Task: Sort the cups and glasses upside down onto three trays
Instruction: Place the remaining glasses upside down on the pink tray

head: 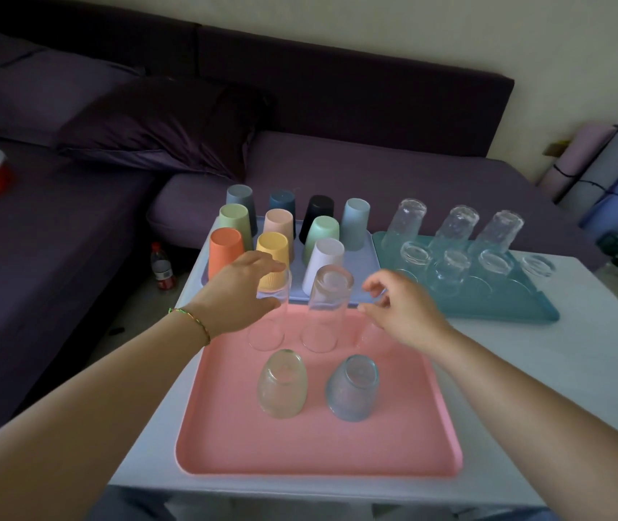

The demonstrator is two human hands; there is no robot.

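We look down at two bare arms reaching over a white worktop (582, 351). Under both hands lies a pink square plastic tray (300, 445).

Our left hand (240, 295), with a thin bracelet (191, 321) at its wrist, curls fingers and thumb round the top of a tall clear glass (268, 329). This glass stands upside down at the tray's far side. Between the hands stands a second tall clear glass (328, 310), also upside down and touched by neither hand. Our right hand (403, 314) hovers with thumb and forefinger bent beside a third, faint clear glass (369, 332). We cannot tell whether they pinch it.

Nearer to us than the hands, two short tumblers sit upside down on the same tray. A yellowish glass tumbler (282, 383) sits on the left hand's side and a bluish glass tumbler (352, 387) on the right hand's side.

Beyond the left hand, a pale blue plastic tray (364, 265) holds ten coloured plastic cups (279, 225), all upside down. Beyond the right hand, a teal plastic tray (506, 306) holds seven clear drinking glasses (450, 227), also upside down. Left of the left hand, a small bottle (162, 267) stands on the floor beside a dark purple sofa (337, 163).
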